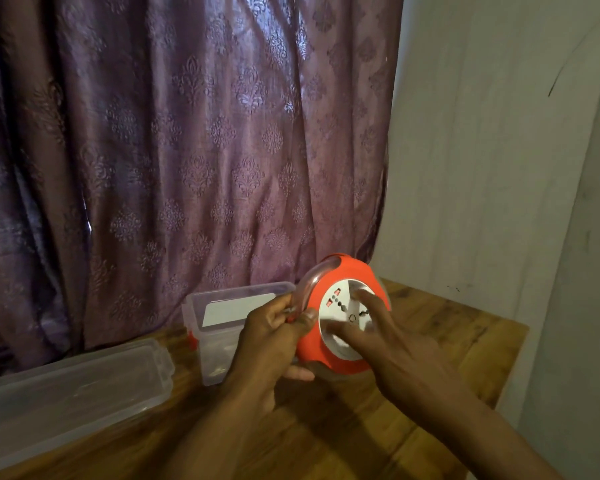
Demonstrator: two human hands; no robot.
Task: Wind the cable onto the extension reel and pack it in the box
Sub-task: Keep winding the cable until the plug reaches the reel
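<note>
The left hand (274,327) grips the reel (343,317) by its clear handle, fingers closed round it, above the table (447,341). The right hand's (388,344) fingers lie spread on its white face. The open box (222,323) stands just beyond the left fingers.

You face a purple damask-patterned curtain (187,150) hanging full-width behind a wooden table (447,341), with a plain off-white wall (499,133), faintly scuffed, to your right in dim indoor light.
</note>
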